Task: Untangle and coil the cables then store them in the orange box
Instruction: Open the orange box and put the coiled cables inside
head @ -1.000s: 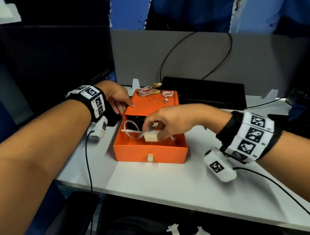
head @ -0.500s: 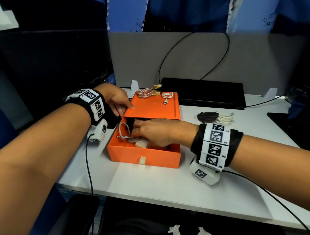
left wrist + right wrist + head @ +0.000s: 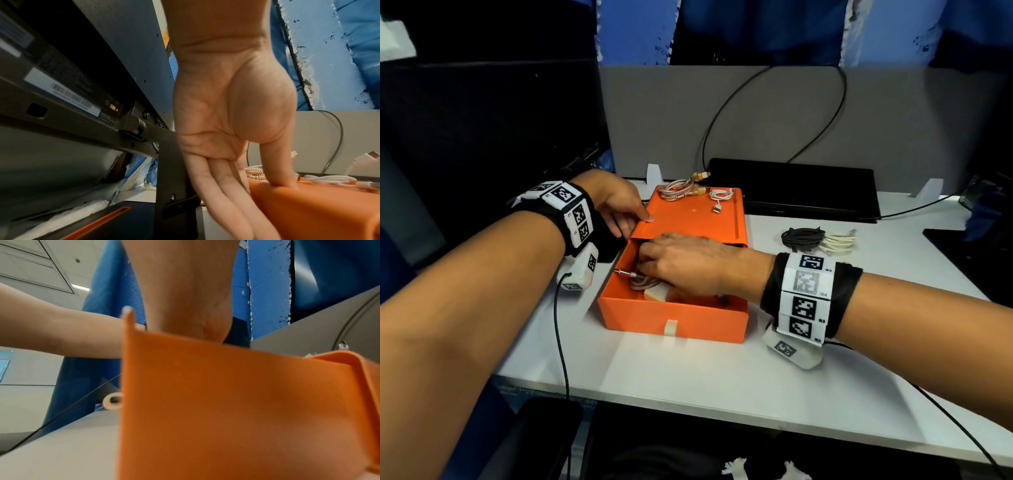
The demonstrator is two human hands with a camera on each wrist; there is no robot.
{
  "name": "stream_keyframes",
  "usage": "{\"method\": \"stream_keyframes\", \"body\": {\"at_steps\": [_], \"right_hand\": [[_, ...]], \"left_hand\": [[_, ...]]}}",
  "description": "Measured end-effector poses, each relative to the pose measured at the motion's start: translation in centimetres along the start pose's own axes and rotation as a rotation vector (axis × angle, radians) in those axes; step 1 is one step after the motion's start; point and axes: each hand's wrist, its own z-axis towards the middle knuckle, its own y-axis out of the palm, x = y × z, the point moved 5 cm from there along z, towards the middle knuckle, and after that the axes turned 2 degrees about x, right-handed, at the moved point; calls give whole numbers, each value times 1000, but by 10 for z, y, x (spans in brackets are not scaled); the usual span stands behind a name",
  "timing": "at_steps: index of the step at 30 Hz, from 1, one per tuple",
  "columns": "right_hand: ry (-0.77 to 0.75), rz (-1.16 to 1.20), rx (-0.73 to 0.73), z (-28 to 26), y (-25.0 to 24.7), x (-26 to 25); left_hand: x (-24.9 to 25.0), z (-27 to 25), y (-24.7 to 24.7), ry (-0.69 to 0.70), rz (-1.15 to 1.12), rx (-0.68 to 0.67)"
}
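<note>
The orange box [image 3: 688, 322] lies on the white desk with its drawer pulled out toward me. My left hand [image 3: 619, 209] braces the sleeve's left side, thumb on top and straight fingers [image 3: 222, 186] down the wall. My right hand [image 3: 688, 263] is palm down inside the drawer, over a pink-white coiled cable [image 3: 642, 282] and a white charger block [image 3: 655, 294]. A jack plug [image 3: 621, 272] pokes out to the left. My right fingertips are hidden. In the right wrist view the box wall [image 3: 226, 402] fills the picture.
A braided rose-gold cable [image 3: 678, 190] and a white cable [image 3: 722, 198] lie on the box's top. Black [image 3: 803, 237] and cream [image 3: 837, 243] coils sit on the desk to the right. A black slab [image 3: 808, 192] stands behind, a monitor [image 3: 482, 120] at left.
My right hand has lowered the cable and charger from above the drawer down into it, and the loop that stood up now lies low. The left hand has stayed on the sleeve.
</note>
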Motion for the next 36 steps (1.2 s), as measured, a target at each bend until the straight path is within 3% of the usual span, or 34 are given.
{"method": "stream_keyframes", "body": {"at_steps": [8, 20, 26, 29, 32, 34, 36], "right_hand": [[41, 55, -50, -12, 28, -1], [28, -321, -68, -6, 20, -4], [131, 154, -94, -14, 12, 6], [156, 406, 66, -17, -13, 22], [427, 461, 224, -20, -24, 84], [670, 335, 155, -27, -16, 130], [762, 250, -14, -33, -2, 154]], "left_hand": [[0, 2, -1, -7, 9, -10], [2, 4, 0, -11, 10, -1], [0, 5, 1, -1, -31, 1], [-1, 7, 1, 5, -48, 10], [-3, 7, 1, 4, -65, 0], [-3, 6, 2, -1, -72, -8], [-2, 5, 2, -4, -74, -17]]}}
